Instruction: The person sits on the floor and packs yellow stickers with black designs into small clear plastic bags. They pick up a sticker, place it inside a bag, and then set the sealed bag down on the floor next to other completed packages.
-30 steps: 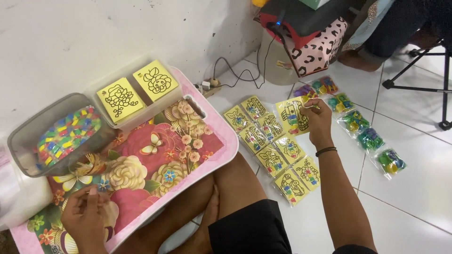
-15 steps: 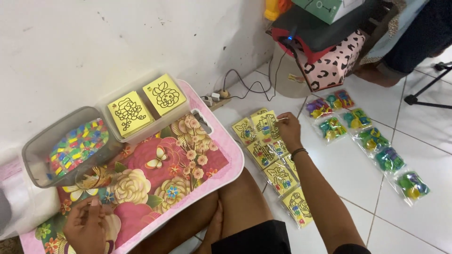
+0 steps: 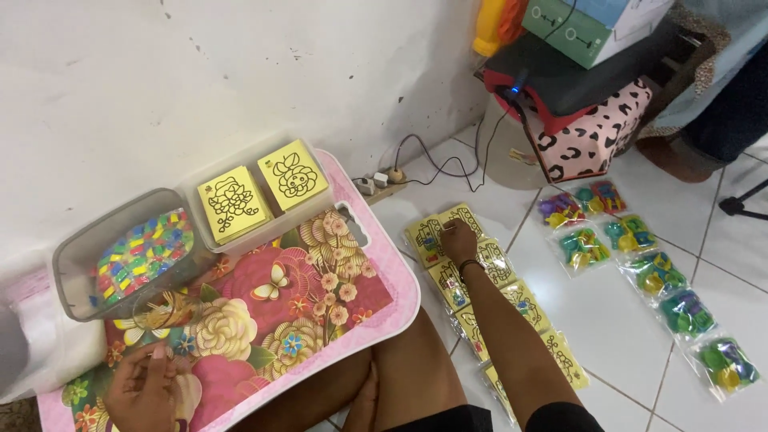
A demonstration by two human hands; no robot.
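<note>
My right hand (image 3: 458,240) reaches down to the floor. Its bent fingers rest on a yellow card packet (image 3: 428,238) at the far end of two rows of such packets (image 3: 512,296). My left hand (image 3: 144,390) lies at the near left corner of a pink floral lap tray (image 3: 320,296). Its fingers are drawn together, and what is between them is hidden. A small heap of thin tan bands (image 3: 164,310) sits just beyond that hand.
On the tray's far side stand a clear box of small coloured pieces (image 3: 132,256) and a clear box with two stacks of yellow picture cards (image 3: 260,192). Bags of coloured items (image 3: 640,264) line the white tiles to the right. Cables, a power strip (image 3: 376,182) and a spotted stool (image 3: 592,136) are near the wall.
My right hand has moved left along the far end of the packet rows, from the right side to the left packet. The camera shifted; the left hand stayed at the tray corner.
</note>
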